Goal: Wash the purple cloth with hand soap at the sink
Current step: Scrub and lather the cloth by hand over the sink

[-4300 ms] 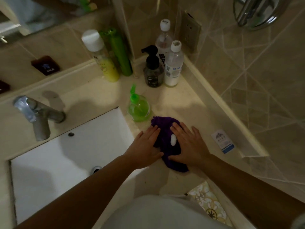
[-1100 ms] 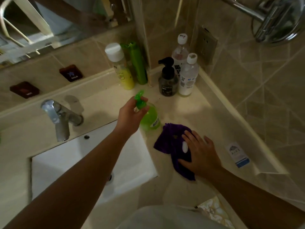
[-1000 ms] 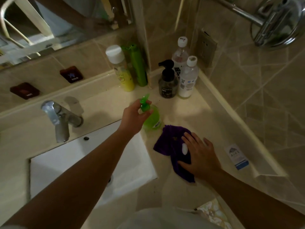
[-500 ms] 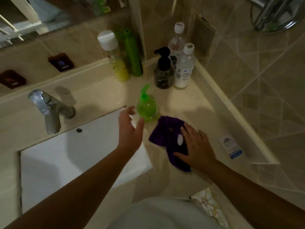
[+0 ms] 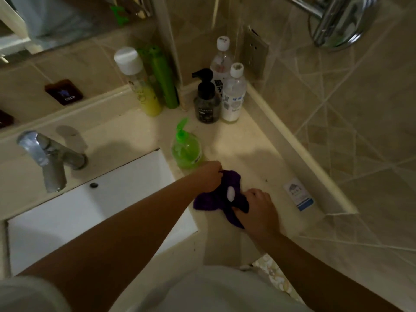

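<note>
- Purple cloth [image 5: 216, 199] lay bunched on the beige counter [image 5: 252, 158], just right of the white sink [image 5: 90, 212] at its near right corner; its long axis ran roughly from the far left, by the sink rim, toward the near right, with one tail trailing nearer the person.
- Crumpled into dark folds, the cloth carried a small white blob of soap [image 5: 230, 194] on top near its middle.
- At the cloth's far-left end, the left hand [image 5: 208, 175] had its fingers curled tight, pinching a fold of fabric.
- At the near-right end, the right hand [image 5: 256, 212] was also clenched over the cloth, knuckles up; how much fabric sat inside that fist was hard to judge, since the hand was blurred.
- Just beyond the cloth, close to the left hand, stood the green hand soap bottle [image 5: 186, 148], upright, its pump nozzle pointing away from the person.
- Farther back from the sink, in the corner of the counter, stood a cluster of other bottles [image 5: 207, 102].
- On the sink's far left edge stood a chrome tap [image 5: 48, 156].
</note>
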